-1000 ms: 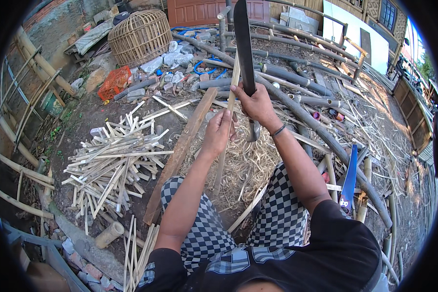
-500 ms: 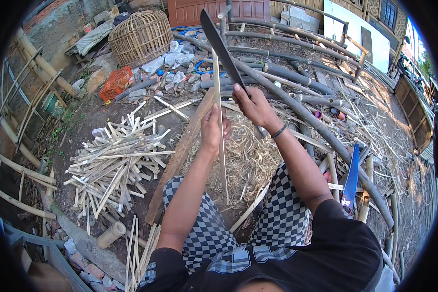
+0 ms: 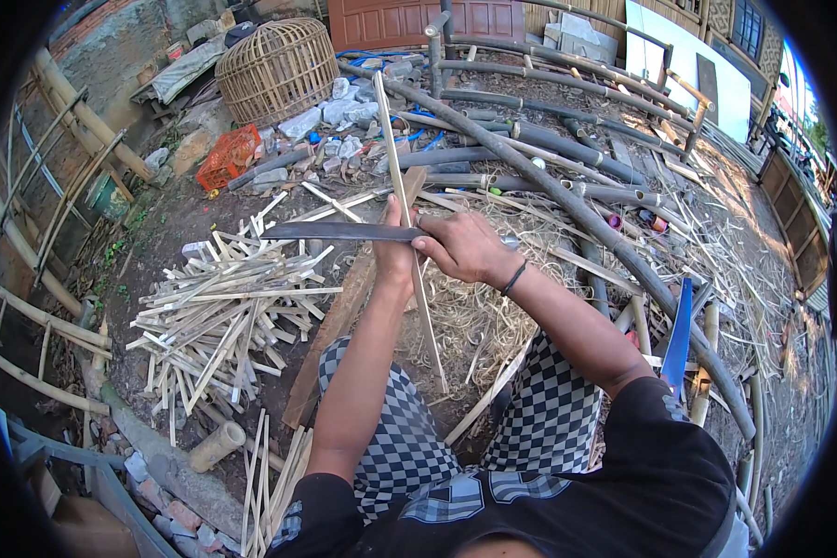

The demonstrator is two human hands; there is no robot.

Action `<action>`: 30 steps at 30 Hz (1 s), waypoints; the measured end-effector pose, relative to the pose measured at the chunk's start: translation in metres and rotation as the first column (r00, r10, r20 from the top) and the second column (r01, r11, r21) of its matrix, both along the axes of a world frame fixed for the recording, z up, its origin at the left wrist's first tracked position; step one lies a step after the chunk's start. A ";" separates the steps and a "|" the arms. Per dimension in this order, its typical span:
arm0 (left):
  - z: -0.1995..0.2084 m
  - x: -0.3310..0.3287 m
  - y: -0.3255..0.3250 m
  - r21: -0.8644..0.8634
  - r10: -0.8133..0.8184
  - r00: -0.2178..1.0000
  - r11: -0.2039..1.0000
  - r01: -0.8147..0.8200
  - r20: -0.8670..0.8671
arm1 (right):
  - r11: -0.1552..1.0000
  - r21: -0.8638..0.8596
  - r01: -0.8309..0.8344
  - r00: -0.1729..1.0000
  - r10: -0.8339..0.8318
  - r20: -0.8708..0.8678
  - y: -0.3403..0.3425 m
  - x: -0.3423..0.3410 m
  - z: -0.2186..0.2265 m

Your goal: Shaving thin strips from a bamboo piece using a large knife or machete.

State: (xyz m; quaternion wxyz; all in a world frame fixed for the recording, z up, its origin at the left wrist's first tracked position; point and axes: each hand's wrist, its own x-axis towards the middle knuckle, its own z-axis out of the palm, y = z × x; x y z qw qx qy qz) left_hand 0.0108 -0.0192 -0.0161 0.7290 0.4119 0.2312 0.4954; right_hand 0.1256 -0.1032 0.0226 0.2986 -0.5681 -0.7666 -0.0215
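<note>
My left hand [image 3: 396, 259] is closed around a long, thin bamboo strip [image 3: 388, 130], which stands steeply tilted, its top leaning left and its lower end down between my knees. My right hand [image 3: 471, 247] grips a machete [image 3: 330, 231] by its handle, which the fingers mostly hide. The dark blade points left and crosses the strip at my left hand; whether its edge touches the strip I cannot tell. Below my hands, a brown plank [image 3: 325, 344] slants past my left knee. Curly bamboo shavings [image 3: 479, 316] cover the ground between my legs.
A heap of split bamboo sticks [image 3: 223, 312] lies to the left, with more strips [image 3: 274, 484] nearer me. A blue saw [image 3: 681, 330] leans at the right beside a long bamboo pole [image 3: 614, 242]. An orange crate [image 3: 228, 156] and a woven bamboo cage [image 3: 277, 74] stand farther back.
The machete has swung down from upright to nearly level, pointing left across the strip. My right hand has come lower, close to my left. The strip's top has tilted left.
</note>
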 end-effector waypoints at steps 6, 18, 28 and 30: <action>-0.001 -0.005 -0.001 0.022 0.003 1.000 1.000 -0.003 0.009 | 0.999 0.030 -0.010 1.000 0.011 -0.013 0.002 -0.001 -0.005; 0.008 -0.011 -0.014 0.031 -0.056 0.988 0.998 0.062 -0.147 | 0.999 0.026 0.027 1.000 -0.027 -0.006 0.005 0.002 -0.013; 0.004 -0.010 -0.011 0.005 -0.008 0.997 1.000 0.009 -0.074 | 0.992 0.092 0.085 0.995 -0.089 0.040 0.016 0.004 -0.013; -0.001 -0.009 -0.010 0.043 -0.044 0.998 0.998 0.045 -0.034 | 0.986 0.132 0.097 0.995 -0.100 0.012 0.020 0.004 -0.010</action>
